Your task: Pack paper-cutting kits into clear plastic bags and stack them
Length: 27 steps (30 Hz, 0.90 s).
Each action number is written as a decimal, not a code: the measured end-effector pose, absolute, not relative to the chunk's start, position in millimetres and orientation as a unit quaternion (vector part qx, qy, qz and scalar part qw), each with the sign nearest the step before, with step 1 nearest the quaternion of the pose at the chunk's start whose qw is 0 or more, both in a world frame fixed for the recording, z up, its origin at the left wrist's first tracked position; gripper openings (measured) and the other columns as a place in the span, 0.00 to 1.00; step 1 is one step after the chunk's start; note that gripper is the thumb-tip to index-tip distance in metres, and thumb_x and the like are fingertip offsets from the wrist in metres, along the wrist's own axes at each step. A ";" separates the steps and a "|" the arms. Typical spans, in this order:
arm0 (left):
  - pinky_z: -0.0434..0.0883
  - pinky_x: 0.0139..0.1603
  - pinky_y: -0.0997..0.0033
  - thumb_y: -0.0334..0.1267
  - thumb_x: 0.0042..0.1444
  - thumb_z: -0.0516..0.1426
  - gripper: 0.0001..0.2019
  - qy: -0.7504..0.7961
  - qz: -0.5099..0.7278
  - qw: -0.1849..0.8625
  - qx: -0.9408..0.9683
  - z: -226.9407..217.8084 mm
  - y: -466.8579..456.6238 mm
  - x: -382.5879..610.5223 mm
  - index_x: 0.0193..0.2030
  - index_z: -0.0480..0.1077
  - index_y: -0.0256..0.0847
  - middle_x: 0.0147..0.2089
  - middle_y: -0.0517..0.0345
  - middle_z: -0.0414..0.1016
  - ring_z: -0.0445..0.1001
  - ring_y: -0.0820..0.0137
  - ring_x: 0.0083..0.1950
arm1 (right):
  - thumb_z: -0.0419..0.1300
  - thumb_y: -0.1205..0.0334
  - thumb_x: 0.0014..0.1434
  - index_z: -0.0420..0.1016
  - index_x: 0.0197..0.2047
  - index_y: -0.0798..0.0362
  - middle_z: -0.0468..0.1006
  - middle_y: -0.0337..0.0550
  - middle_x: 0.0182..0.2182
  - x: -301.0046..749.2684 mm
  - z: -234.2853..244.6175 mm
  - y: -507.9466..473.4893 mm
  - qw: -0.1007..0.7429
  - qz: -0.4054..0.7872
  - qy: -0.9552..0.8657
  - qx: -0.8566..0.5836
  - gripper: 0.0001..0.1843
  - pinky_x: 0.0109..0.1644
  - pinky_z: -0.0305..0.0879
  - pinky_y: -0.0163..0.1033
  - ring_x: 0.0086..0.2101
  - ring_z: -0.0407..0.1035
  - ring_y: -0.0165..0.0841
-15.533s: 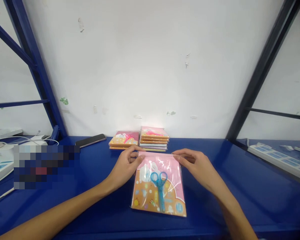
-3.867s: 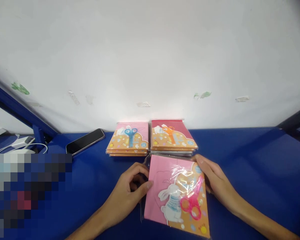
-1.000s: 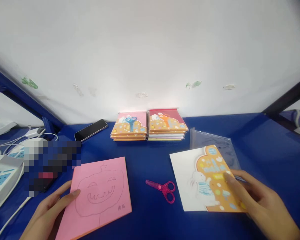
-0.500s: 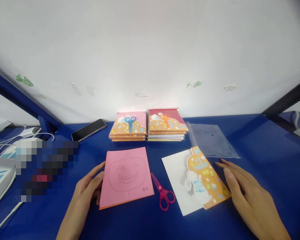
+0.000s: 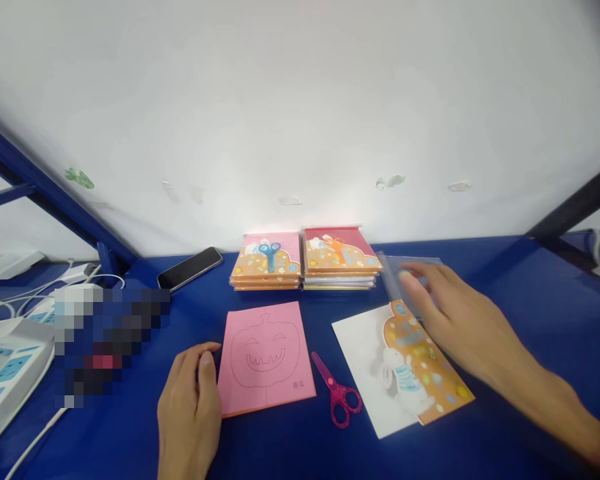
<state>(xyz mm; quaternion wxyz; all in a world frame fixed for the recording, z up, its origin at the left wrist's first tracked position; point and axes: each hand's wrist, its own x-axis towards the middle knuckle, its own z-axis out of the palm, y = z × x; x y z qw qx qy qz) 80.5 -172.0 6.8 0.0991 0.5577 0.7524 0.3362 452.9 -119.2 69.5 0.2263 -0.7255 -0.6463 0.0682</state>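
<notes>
A stack of pink paper (image 5: 265,360) lies on the blue table, its top sheet drawn with a smiling pumpkin; orange edges show beneath. At its left edge rests my left hand (image 5: 193,400), loosely bent, fingers apart, holding nothing. Pink scissors (image 5: 336,390) lie closed between this paper and a white stack of paper (image 5: 363,373). That stack has an orange printed cover (image 5: 425,367) with a rabbit on it. My right hand (image 5: 450,307) reaches over the clear plastic bag (image 5: 393,277), partly hiding it, thumb apart from the fingers. Whether it touches the bag is unclear.
Two piles of packaged paper sets, one with blue scissors (image 5: 270,257) and one with orange scissors (image 5: 335,248), stand against the white wall (image 5: 300,120). A phone (image 5: 190,268) lies at the left. Power strips (image 5: 3,373) and white cables sit beyond the frame post.
My right hand has moved forward and inward from beside the printed cover to above the plastic bag. My left hand stays beside the pink paper, and the view has shifted slightly.
</notes>
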 end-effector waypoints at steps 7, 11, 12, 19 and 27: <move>0.71 0.53 0.55 0.52 0.65 0.45 0.21 0.746 0.366 0.119 0.544 5.8 -176.4 78.8 0.45 0.75 0.43 0.49 0.49 0.79 0.76 0.54 0.51 | 0.56 0.31 0.60 0.79 0.29 0.51 0.82 0.54 0.30 459.5 48.2 -9.3 0.195 0.251 -0.625 -0.713 0.31 0.39 0.71 0.48 0.37 0.78 0.51; 0.73 0.48 0.59 0.53 0.66 0.46 0.21 0.743 0.382 0.129 0.535 4.3 -178.8 74.9 0.45 0.76 0.44 0.48 0.51 0.81 0.78 0.56 0.50 | 0.60 0.35 0.56 0.77 0.32 0.51 0.81 0.49 0.31 481.2 40.1 -6.7 0.279 0.300 -0.599 -0.688 0.25 0.31 0.71 0.39 0.33 0.76 0.42; 0.74 0.45 0.61 0.53 0.66 0.47 0.21 0.743 0.386 0.127 0.533 4.8 -179.8 74.8 0.44 0.76 0.44 0.48 0.52 0.81 0.79 0.57 0.48 | 0.59 0.36 0.57 0.75 0.33 0.51 0.81 0.48 0.33 486.1 43.3 -12.8 0.308 0.304 -0.589 -0.683 0.24 0.32 0.72 0.39 0.34 0.76 0.41; 0.74 0.37 0.63 0.47 0.62 0.56 0.11 0.715 0.407 0.120 0.555 31.4 -198.9 109.3 0.43 0.76 0.46 0.44 0.52 0.81 0.74 0.62 0.32 | 0.62 0.41 0.63 0.68 0.38 0.45 0.77 0.35 0.29 489.3 99.3 -89.6 0.440 0.431 -0.492 -0.615 0.17 0.30 0.65 0.33 0.27 0.71 0.31; 0.75 0.50 0.59 0.48 0.51 0.68 0.20 0.610 0.462 0.321 0.557 73.4 -198.8 178.9 0.51 0.80 0.50 0.51 0.49 0.82 0.78 0.53 0.46 | 0.68 0.40 0.57 0.72 0.32 0.48 0.78 0.39 0.26 454.3 98.9 -146.9 0.346 0.600 -0.485 -0.534 0.20 0.28 0.60 0.34 0.26 0.71 0.33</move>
